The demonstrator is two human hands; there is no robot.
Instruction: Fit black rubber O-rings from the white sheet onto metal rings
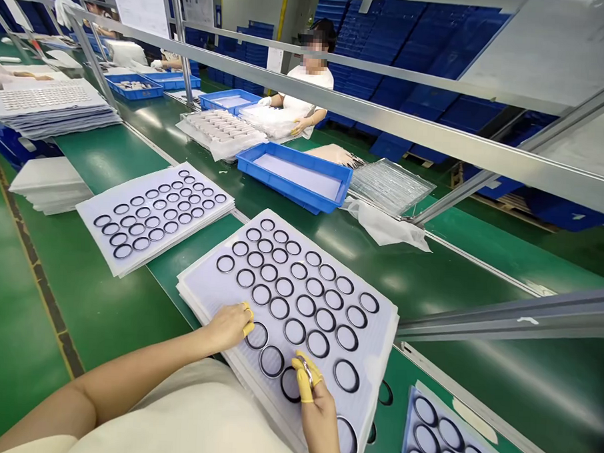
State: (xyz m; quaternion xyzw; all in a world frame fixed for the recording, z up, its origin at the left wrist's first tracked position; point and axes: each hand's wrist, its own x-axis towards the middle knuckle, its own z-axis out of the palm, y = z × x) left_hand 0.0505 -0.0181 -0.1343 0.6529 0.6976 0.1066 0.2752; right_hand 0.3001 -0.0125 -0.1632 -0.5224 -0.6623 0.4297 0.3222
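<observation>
Black rubber O-rings (271, 361) in staggered rows on stacked white foam sheet (204, 282), under both hands. Left hand (226, 328) loosely curled, resting on sheet beside ring, holding nothing; yellow finger cots (248, 330) on fingertips. Right hand (317, 404) half-closed around small silver tool (306, 372); exact hold unclear.

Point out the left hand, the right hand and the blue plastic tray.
left hand (226, 327): head view, back of the hand.
right hand (318, 404): head view, back of the hand.
blue plastic tray (270, 182): head view, front wall.
</observation>
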